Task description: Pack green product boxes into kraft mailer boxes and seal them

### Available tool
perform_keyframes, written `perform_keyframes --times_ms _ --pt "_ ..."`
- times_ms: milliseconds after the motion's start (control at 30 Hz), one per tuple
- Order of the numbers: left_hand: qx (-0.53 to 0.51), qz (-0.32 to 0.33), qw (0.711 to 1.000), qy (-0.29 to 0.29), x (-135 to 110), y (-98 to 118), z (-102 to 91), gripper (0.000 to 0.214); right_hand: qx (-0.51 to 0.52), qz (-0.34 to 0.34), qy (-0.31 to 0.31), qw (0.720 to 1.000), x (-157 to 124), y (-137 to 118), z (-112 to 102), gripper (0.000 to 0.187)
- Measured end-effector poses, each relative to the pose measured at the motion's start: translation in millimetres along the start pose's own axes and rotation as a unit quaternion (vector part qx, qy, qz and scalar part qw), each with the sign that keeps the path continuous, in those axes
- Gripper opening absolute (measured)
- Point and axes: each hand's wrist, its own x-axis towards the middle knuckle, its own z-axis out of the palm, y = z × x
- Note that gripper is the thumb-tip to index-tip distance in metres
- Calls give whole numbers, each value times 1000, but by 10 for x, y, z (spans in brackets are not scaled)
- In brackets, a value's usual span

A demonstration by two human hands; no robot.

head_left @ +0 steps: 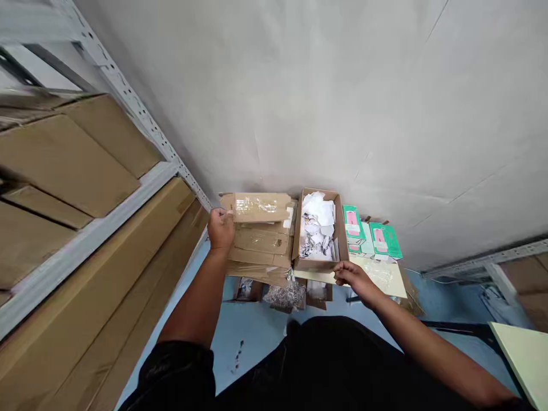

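Observation:
My left hand (221,229) is closed on the left edge of a flattened cardboard piece (259,213) with shiny clear tape across it. Beneath that piece lies a stack of flattened cardboard (260,252), some of it taped as well. To its right stands an open cardboard box (315,265) holding white crumpled paper and scraps (317,228). Close to the front right corner of this box is my right hand (351,278), its fingers curled in. Whether anything small is between those fingers I cannot make out.
Green and white boxes with pink labels (387,240) sit on a pale table (387,278) at the right. Below are bubble wrap (286,295) and open cartons (317,290). A metal shelf (149,177) with large cartons (77,160) rises on the left; a grey wall (308,103) closes off the back.

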Motion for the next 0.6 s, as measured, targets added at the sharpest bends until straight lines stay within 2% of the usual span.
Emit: perform_keyframes --times_ms 167,267,367,467,533,600 --pt "7 96 995 22 -35 383 -170 20 -13 -2 -15 1000 28 73 71 28" --pt "8 182 983 -1 -179 728 -211 22 -26 -35 -16 999 14 39 58 29" --pt "-1 267 962 -56 -390 1165 -201 17 10 -64 24 998 -18 -86 -15 40" --pt "-33 386 911 -138 -654 1661 -146 11 142 -57 33 988 -63 -216 -166 56" --pt "-52 463 864 -189 -871 1995 -86 8 213 -35 7 976 -119 -237 -312 61" --pt "-64 527 817 -224 -1129 2309 -9 6 229 -1 -27 973 -213 -184 -479 63"
